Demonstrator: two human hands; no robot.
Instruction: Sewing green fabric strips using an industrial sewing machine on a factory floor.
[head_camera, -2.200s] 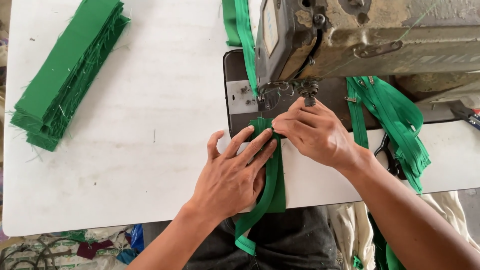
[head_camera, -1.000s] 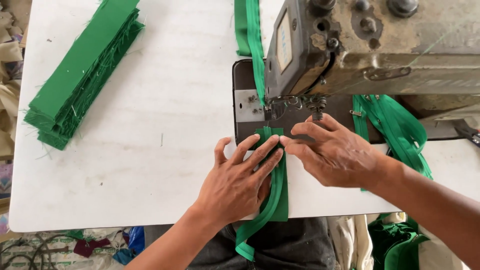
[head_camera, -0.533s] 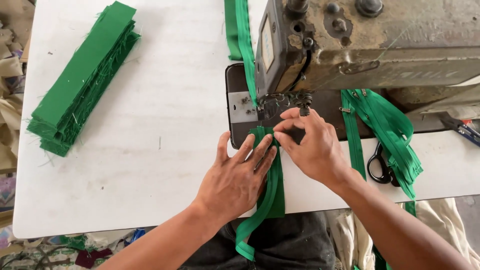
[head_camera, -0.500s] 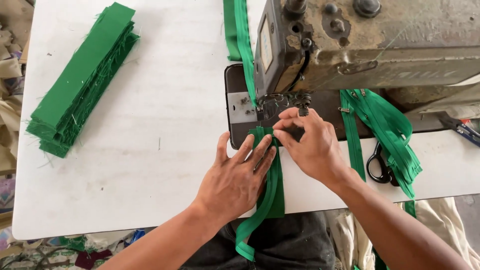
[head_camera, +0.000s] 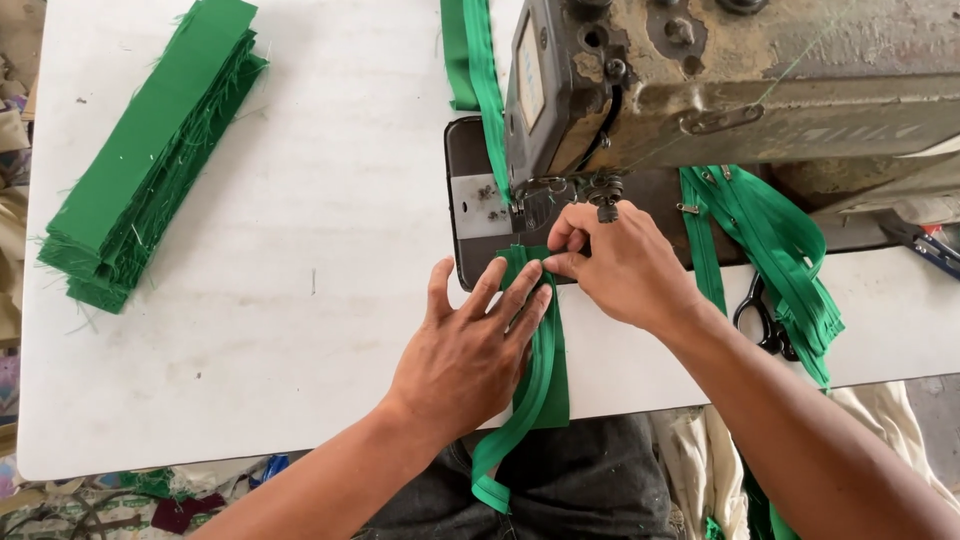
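Left hand (head_camera: 465, 355) presses green fabric strip (head_camera: 540, 380) flat, fingers spread wide; right hand (head_camera: 620, 265) fingers pinch its top edge under sewing machine (head_camera: 720, 80).

— What sort of place was it?

— A sewing workshop, a small garment-making one by the look of it. A worn, grimy industrial sewing machine (head_camera: 720, 90) sat on a white worktable (head_camera: 300, 250).

— Anything else that showed it?

— A neat stack of cut green fabric strips (head_camera: 150, 160) lay at the table's far left, and green zipper tapes (head_camera: 770, 250) were heaped beside the machine, with black scissors (head_camera: 765, 315) next to them. Cloth scraps (head_camera: 150, 495) littered the floor under the table edge.
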